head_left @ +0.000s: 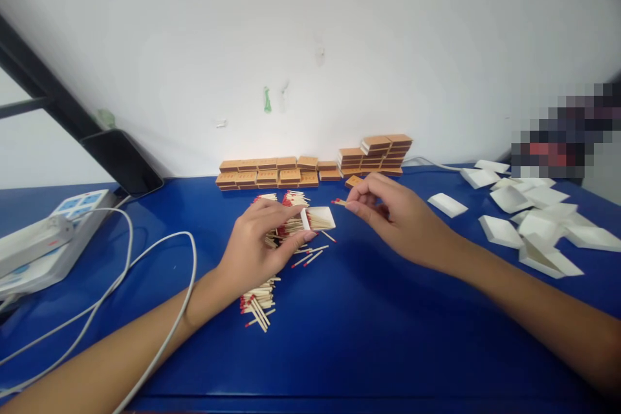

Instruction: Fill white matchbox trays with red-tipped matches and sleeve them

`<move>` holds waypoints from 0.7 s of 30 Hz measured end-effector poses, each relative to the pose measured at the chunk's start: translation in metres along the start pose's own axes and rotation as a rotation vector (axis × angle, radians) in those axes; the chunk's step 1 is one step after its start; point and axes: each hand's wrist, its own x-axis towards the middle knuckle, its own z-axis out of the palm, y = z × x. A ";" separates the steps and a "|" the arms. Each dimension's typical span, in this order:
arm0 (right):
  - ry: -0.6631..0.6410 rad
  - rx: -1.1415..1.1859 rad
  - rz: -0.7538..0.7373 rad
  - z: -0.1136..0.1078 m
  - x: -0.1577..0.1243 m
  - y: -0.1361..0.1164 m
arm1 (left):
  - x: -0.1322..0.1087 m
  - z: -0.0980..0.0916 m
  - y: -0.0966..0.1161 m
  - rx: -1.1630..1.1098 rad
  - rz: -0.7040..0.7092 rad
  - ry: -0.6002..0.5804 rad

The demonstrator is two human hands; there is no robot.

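Matches (319, 220) lie inside the white tray (305, 218), which your left hand (257, 236) grips between thumb and fingers; your right hand (385, 210), just right of the tray, pinches matchsticks (338, 202) at its fingertips; a loose pile (257, 297) lies nearer you than the tray. Stacked matchboxes (290, 176) stand beyond the tray; other trays (541, 223) lie scattered well to its right.

Soft, even light; a diffuse shadow across mid-bench (417, 349); slight blur; coarse pixel blocks (557, 136) by its far right corner.
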 end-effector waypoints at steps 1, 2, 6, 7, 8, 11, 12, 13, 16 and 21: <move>0.005 0.006 -0.019 0.002 -0.002 -0.005 | 0.000 0.001 0.001 -0.018 -0.004 -0.006; 0.001 0.006 -0.037 0.005 -0.004 -0.009 | -0.001 0.002 0.003 -0.034 -0.004 -0.009; -0.030 -0.021 -0.077 0.010 -0.011 -0.021 | -0.001 0.003 0.009 -0.072 -0.005 -0.018; -0.031 -0.027 -0.085 0.011 -0.012 -0.022 | -0.001 0.003 0.010 -0.076 -0.003 -0.022; -0.029 -0.031 -0.093 0.012 -0.013 -0.022 | -0.001 0.002 0.011 -0.079 0.000 -0.027; -0.015 -0.028 -0.110 0.012 -0.013 -0.021 | 0.000 0.002 0.012 -0.079 0.021 -0.035; -0.009 -0.027 -0.115 0.012 -0.014 -0.021 | 0.001 0.001 0.013 -0.075 0.029 -0.035; -0.002 -0.027 -0.120 0.012 -0.014 -0.021 | 0.001 0.001 0.013 -0.071 0.037 -0.036; 0.006 -0.027 -0.133 0.012 -0.016 -0.022 | 0.002 0.000 0.014 -0.067 0.051 -0.039; -0.031 -0.033 -0.147 0.013 -0.018 -0.023 | 0.001 0.001 0.015 -0.058 0.080 -0.057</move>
